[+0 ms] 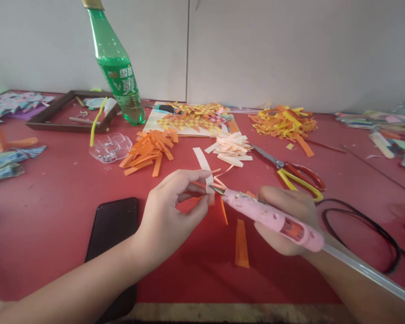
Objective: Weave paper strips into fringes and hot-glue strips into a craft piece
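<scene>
Between thumb and fingertips, my left hand [173,209] pinches a pale peach paper strip [201,159]. My right hand [286,216] is wrapped round a pink hot glue gun [256,211], with a clear glue stick [364,265] running out of its rear. The gun's metal nozzle touches or nearly touches the strip by my left fingertips; which one I cannot tell. Just beyond lie a pile of peach strips [231,148] and a pile of orange strips [150,150]. A loose orange strip [242,245] rests on the red table below the gun.
A black phone [113,229] lies left of my left hand. Scissors [290,173] with red and yellow handles lie behind my right hand, near a black cable [361,216]. Farther back are a green bottle [116,67], a clear plastic dish [111,147], a brown frame [50,126] and yellow-orange strips [283,123].
</scene>
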A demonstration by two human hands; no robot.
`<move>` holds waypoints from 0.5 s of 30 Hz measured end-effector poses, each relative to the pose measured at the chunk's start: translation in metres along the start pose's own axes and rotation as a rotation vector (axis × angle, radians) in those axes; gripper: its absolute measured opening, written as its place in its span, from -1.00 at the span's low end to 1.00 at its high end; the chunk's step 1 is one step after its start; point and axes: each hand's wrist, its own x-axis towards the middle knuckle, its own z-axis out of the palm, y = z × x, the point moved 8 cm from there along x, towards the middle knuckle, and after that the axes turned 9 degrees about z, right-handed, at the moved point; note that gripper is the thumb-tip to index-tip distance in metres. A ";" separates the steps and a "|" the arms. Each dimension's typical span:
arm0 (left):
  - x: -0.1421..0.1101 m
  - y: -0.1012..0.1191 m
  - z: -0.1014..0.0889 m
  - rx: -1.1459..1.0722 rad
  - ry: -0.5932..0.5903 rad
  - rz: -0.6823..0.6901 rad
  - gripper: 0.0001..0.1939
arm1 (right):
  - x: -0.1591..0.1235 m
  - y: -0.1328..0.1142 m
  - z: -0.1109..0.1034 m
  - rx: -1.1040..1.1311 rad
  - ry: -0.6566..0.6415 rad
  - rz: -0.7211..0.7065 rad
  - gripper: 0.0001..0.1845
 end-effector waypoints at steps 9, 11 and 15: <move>0.001 -0.004 0.004 -0.126 -0.021 -0.081 -0.72 | 0.000 0.003 0.000 0.013 0.014 0.033 -0.54; 0.001 -0.006 0.004 -0.158 -0.012 -0.103 -0.73 | 0.001 0.002 0.000 0.005 0.009 0.026 -0.56; 0.001 -0.009 0.003 -0.254 0.028 -0.158 -0.78 | 0.004 -0.001 -0.002 0.014 -0.001 0.003 -0.59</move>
